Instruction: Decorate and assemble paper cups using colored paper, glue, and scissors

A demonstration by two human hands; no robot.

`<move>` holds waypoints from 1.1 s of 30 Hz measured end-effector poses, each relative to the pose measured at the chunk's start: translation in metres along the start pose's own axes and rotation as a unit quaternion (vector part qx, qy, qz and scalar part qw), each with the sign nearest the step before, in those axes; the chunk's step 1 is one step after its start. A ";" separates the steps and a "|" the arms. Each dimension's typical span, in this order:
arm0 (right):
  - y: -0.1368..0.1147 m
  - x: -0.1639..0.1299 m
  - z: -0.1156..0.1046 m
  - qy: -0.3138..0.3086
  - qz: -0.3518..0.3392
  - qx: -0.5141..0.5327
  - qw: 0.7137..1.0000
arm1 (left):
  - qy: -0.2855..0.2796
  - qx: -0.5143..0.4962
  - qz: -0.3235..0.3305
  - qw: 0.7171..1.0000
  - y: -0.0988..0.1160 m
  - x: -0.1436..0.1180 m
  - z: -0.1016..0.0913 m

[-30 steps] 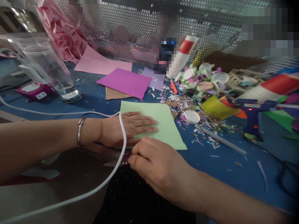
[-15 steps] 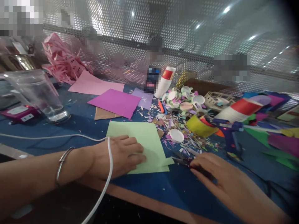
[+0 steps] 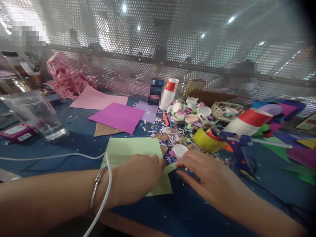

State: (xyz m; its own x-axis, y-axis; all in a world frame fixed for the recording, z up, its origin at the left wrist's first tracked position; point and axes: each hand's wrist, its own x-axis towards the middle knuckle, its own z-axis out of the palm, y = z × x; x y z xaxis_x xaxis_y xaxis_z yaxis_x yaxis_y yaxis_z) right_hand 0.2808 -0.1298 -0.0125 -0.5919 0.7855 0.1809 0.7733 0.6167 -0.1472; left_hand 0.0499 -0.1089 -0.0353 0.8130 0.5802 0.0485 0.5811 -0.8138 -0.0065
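Note:
A narrow strip of light green paper (image 3: 171,168) spans the gap between my two hands. My left hand (image 3: 139,177) has its fingers curled and closed at the strip's left end, resting over a light green sheet (image 3: 134,146) that lies flat on the table. At the strip's right end, the thumb and fingertips of my right hand (image 3: 207,174) pinch it. A white cable crosses my left wrist beside a silver bangle. The scissors cannot be made out now. Close to my right fingertips lies a white paper disc (image 3: 180,150) among paper scraps.
Purple (image 3: 118,117) and pink (image 3: 98,98) sheets lie behind. A glue gun (image 3: 235,146), yellow tape roll (image 3: 208,140) and stacked paper cups (image 3: 249,121) stand right. A clear glass (image 3: 48,121) stands left. A phone (image 3: 156,92) leans at the perforated metal screen (image 3: 128,49).
My left hand has moved right and curled its fingers at the strip. My right hand has moved left from the scissors and taken the strip's end. The camera view has shifted slightly.

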 end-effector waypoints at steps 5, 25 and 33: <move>0.002 0.006 0.021 0.013 -0.024 0.011 1.000 | 0.028 -0.068 -0.017 0.997 -0.003 0.011 0.001; 0.017 0.003 0.042 0.075 -0.108 -0.069 0.989 | -0.019 -0.211 -0.088 0.973 -0.015 0.018 0.005; 0.016 0.000 0.038 0.054 -0.087 -0.050 0.994 | -0.009 -0.064 0.010 0.998 -0.011 0.021 0.002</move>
State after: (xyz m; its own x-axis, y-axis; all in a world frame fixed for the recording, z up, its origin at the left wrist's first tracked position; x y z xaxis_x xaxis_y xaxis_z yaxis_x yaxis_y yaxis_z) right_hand 0.2845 -0.1175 -0.0521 -0.6949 0.6543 0.2983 0.6837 0.7297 -0.0077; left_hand 0.0609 -0.0874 -0.0361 0.8256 0.5634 0.0326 0.5564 -0.8222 0.1199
